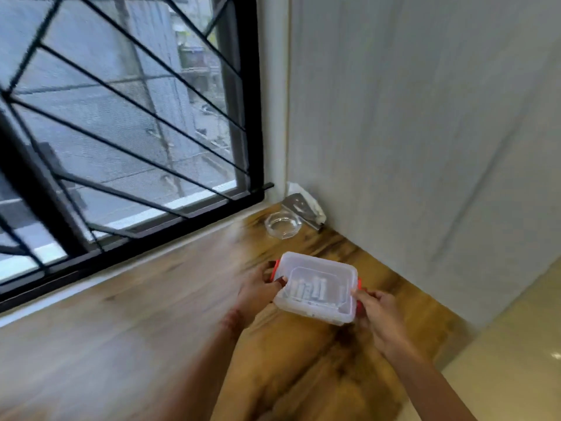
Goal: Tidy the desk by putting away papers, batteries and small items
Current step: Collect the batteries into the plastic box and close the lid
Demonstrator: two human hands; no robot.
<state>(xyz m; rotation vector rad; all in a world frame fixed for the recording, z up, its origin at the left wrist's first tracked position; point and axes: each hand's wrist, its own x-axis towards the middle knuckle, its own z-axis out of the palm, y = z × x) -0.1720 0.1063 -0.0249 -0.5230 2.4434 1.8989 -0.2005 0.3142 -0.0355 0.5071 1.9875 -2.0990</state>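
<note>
Both my hands gripped a clear, rounded-rectangle plastic box [315,288] just above the glossy woodgrain tabletop [151,344]: left hand [258,291] and right hand [379,314] on its orange side clips. Pale cylindrical batteries [309,290] lay inside. Farther off sat a faceted glass dish [283,224].

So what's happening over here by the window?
A person is holding a clear plastic box with both hands, the left hand at its left orange clip and the right hand at its right one. The lid is on, and batteries show through it. The box is over a wooden desk. Farther back, in the corner, sit a glass dish and a metal bracket.
</note>
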